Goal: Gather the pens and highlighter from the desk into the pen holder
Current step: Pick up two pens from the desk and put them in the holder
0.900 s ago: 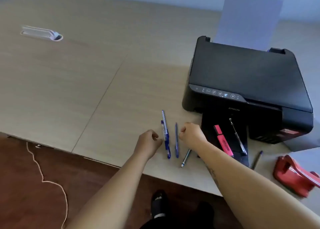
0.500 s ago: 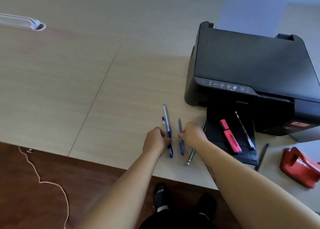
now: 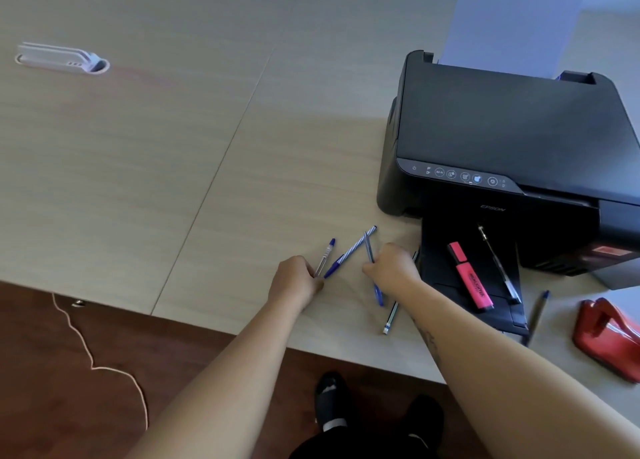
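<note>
My left hand point(image 3: 298, 280) is closed on the near ends of two pens. One is a clear pen with a blue cap point(image 3: 326, 254) and the other a blue striped pen point(image 3: 351, 250) that slants up to the right. My right hand point(image 3: 393, 268) grips a slim blue pen point(image 3: 378, 294), whose top crosses the striped pen's tip. A thin grey pen point(image 3: 390, 318) lies on the desk, partly under my right wrist. A pink highlighter point(image 3: 471, 280) and a black pen point(image 3: 498, 264) lie on the printer's output tray point(image 3: 446, 295). One more pen point(image 3: 538, 309) lies to the right of the tray. No pen holder is in view.
A black printer point(image 3: 502, 129) with upright paper point(image 3: 516, 18) stands at the right. A red hole punch point(image 3: 606, 340) sits at the far right by the desk edge. A white cable port point(image 3: 62, 60) is at the far left. A cord point(image 3: 90, 354) lies on the floor.
The pens lay side by side before. Both hands have closed on them, and the striped pen has swung to slant right. The clear pen and the slim blue pen have shifted apart.
</note>
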